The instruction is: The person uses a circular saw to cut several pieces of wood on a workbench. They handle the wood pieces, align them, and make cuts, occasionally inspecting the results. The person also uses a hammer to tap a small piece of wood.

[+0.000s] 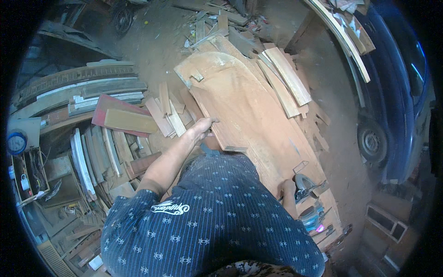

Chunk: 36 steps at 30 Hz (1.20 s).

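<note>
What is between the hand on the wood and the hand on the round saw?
In the head view, only bare board lies between the left hand and right hand.

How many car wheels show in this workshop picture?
1. The wheel sits under the dark blue car at the right edge, beside the long wooden board. The car's other wheels lie outside the picture or hidden.

A: Item, circular saw (303,185), lower right of frame: visible in full?
B: No. Right hand (288,188) and shirt cover its grip.
A: Item, car (397,92)?
B: Cut off at the right edge.
</note>
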{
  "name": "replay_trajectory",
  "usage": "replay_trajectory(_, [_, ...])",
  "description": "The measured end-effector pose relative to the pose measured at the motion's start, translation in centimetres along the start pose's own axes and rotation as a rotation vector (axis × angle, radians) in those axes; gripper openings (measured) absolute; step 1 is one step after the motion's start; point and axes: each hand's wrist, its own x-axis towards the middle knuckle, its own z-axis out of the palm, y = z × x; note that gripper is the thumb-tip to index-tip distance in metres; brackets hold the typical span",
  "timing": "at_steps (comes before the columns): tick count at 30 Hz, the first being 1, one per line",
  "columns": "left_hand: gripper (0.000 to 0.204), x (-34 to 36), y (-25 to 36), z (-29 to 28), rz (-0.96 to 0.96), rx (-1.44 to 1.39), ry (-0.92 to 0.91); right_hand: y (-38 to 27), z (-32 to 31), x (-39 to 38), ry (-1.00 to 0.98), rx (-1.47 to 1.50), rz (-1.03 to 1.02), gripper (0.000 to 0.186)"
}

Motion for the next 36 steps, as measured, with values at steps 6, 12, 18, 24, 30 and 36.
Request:
replay_trajectory(6, [0.043, -0.3, -2.0, 1.4, 0.022, 0.132, 0.052, -15.2, -10.6, -0.5, 0.23, 0.879, -0.397, 0.074])
replay_trajectory(12, [0.051, -2.9, -1.3, 1.6, 0.046, 0.277, 0.083, -27.9, -19.4, -2.2, -0.219, 0.571, -0.624, 0.099])
replay_trajectory(18, [0.051, -7.1, -2.9, -5.5, 0.168, 0.047, 0.035, -28.6, -15.8, 0.6, -0.53, 1.175, -0.475, 0.079])
replay_trajectory(24, [0.042, -14.4, -8.5, -16.6, 0.317, -0.094, 0.388, -29.5, -12.6, -1.2, -0.643, 1.394, -0.456, 0.054])
replay_trajectory(30, [0.047, -20.6, -14.9, -24.4, 0.466, -0.167, 0.451, -34.0, -10.9, -3.5, -0.233, 1.087, -0.537, 0.058])
replay_trajectory(36, [0.045, -26.1, -21.4, -27.4, 0.484, -0.375, 0.49, -38.1, -8.2, -11.9, -0.281, 1.148, -0.667, 0.06])
